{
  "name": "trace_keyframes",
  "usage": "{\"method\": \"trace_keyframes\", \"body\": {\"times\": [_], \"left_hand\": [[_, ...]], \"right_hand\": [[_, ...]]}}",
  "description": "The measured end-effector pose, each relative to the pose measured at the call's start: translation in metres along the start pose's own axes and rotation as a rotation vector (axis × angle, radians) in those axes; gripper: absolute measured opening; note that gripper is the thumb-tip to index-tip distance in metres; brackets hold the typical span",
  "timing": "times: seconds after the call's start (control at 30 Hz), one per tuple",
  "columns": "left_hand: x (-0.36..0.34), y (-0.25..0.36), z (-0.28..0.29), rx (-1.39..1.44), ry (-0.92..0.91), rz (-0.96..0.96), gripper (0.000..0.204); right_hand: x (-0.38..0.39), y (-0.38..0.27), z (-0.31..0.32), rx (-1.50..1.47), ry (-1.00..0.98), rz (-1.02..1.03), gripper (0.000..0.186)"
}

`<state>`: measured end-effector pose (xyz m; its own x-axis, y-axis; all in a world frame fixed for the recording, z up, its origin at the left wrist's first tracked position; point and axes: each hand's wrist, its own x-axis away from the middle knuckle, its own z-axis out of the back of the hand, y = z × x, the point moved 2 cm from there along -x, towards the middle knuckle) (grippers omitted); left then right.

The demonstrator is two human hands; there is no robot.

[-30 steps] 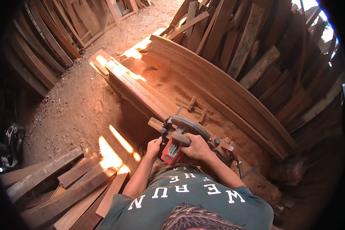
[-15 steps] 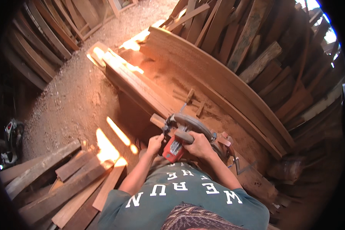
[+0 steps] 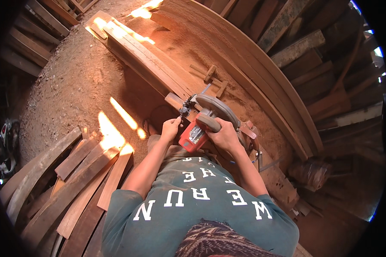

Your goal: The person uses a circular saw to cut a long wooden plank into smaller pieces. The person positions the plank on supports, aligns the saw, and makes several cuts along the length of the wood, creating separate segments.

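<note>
A circular saw (image 3: 192,139) with a red motor housing and a round grey blade guard rests at the near end of a long wooden beam (image 3: 148,64). My right hand (image 3: 224,135) is wrapped round its dark rear handle. On the saw's left side, my left hand (image 3: 170,129) is closed, its fingertips pinched at a small dark fitting by the front of the base. What exactly those fingers hold is too small to make out. A short wood block (image 3: 173,100) lies just beyond that hand. The blade's lower part is hidden.
Small wooden pieces (image 3: 216,81) lie on sawdust past the saw. Long curved planks (image 3: 244,47) run along the right, with stacked boards (image 3: 302,47) behind. A reddish metal tool (image 3: 249,131) sits right of the saw. Cut timber (image 3: 73,188) is piled at left.
My view has shifted, so the beam and planks sit higher in the picture. Both hands stay at the saw, the right still on its handle and the left still at its front fitting.
</note>
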<state>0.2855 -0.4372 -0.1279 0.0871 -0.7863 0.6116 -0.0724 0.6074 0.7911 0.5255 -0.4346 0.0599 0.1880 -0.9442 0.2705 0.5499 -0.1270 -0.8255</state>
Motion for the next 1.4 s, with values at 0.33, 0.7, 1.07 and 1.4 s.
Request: {"method": "trace_keyframes", "body": {"times": [0.33,0.7,1.07,1.4], "left_hand": [[-0.019,-0.002,0.011,-0.154,0.104,-0.156,0.036],[-0.058,0.006,0.036,-0.095,0.265,-0.065,0.034],[-0.068,0.012,0.050,0.039,0.298,-0.130,0.036],[-0.098,0.018,0.074,0.078,0.266,-0.058,0.034]], "right_hand": [[-0.004,0.063,-0.033,-0.025,0.094,0.058,0.021],[-0.029,0.046,-0.052,-0.143,0.083,0.129,0.022],[-0.044,0.037,-0.065,-0.154,0.067,0.179,0.022],[-0.071,0.027,-0.078,-0.147,0.096,0.216,0.023]]}}
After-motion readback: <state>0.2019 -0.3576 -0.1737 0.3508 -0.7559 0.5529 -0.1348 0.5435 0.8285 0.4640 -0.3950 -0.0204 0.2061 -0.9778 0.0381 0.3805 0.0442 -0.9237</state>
